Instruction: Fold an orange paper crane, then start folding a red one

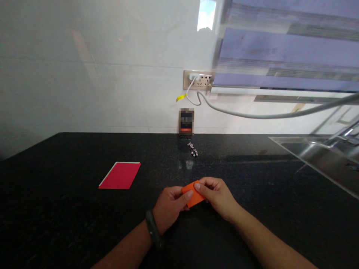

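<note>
Between my two hands is a small piece of folded orange paper (193, 198), tilted and held a little above the dark countertop. My left hand (170, 205) grips its left edge, the thumb lying on top and the fingers underneath. From the right, my right hand (218, 196) pinches the upper right corner, thumb pressed on the face. The fingertips under the paper are mostly hidden. A dark bangle (153, 228) circles my left wrist. Off to the left, a stack of coloured paper (120, 175) lies flat, red on top with a pale sheet showing at its edge.
A phone (186, 123) leans against the wall at the back of the black countertop (70, 224), a beaded strap (193, 149) before it. A metal sink (316, 157) is set in at the right. A grey cable (252, 116) hangs from the wall socket (198, 80).
</note>
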A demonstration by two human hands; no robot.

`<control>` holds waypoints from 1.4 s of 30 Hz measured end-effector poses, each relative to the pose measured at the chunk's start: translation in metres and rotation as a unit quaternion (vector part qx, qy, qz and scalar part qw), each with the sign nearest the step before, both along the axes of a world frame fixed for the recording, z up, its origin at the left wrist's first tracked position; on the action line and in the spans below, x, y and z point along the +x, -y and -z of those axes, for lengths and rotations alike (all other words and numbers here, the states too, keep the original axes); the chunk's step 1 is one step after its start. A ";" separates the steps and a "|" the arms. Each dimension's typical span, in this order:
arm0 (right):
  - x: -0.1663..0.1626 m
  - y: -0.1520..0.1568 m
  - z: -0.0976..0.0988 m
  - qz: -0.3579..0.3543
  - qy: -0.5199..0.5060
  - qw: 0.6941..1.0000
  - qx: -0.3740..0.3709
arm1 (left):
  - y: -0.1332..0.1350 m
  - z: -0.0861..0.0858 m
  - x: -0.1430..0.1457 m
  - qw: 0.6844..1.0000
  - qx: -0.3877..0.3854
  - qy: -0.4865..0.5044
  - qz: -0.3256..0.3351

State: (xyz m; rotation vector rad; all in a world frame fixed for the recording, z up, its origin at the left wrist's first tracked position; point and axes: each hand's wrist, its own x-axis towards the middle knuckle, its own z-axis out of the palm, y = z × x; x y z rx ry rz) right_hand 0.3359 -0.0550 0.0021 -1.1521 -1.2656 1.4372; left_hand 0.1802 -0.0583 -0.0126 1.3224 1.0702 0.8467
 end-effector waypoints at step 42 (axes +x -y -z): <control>0.000 0.003 0.021 0.092 0.211 0.945 0.233 | -0.004 -0.004 -0.001 0.986 -0.041 0.114 -0.111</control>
